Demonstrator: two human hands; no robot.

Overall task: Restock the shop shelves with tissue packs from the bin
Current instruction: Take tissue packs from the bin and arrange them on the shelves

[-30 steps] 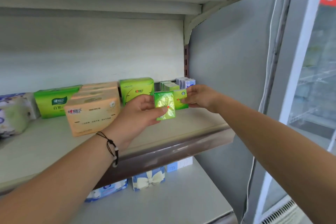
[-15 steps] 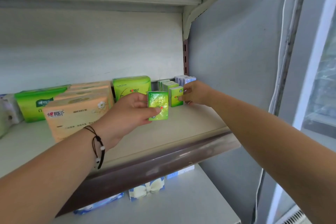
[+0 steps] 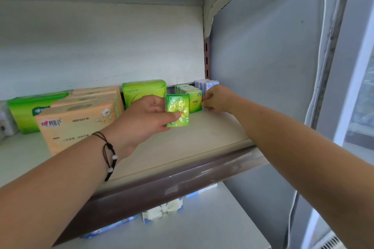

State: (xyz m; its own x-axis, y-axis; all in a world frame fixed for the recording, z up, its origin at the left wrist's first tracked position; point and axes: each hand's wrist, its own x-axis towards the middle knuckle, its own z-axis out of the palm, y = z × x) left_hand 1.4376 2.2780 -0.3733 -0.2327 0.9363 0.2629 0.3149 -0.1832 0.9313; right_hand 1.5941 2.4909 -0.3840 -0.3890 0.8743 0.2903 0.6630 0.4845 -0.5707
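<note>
Left hand is gripping a small glossy green pocket pack, thumb across the front, fingers curled behind it. Pack is upright and held just above the shelf, a bit fwd of the stuff at the back right corner.

Right hand is at the row of green pocket packs standing upright near the back right corner of the shelf. Fingers are curled and pinching the right edge of the front pack in that row, pretty sure, tho the fingertips are partly hidden behind it. The pack in the left hand overlaps the left side of that row from this angle; can't tell if they touch.

Right behind the right hand, tight in the corner, there's a few pale blue/white packs, also upright.

Other stuff on the same shelf: a bigger green tissue pack just left of the pocket row, against the back wall. Then a row of orange tissue packs running front to back twd the left side, and another green pack beyond them near the left edge.

Black cord bracelet w/ white beads on the left wrist.

Lower shelf has some blue & white packs peeking out under the upper shelf's front edge.
</note>
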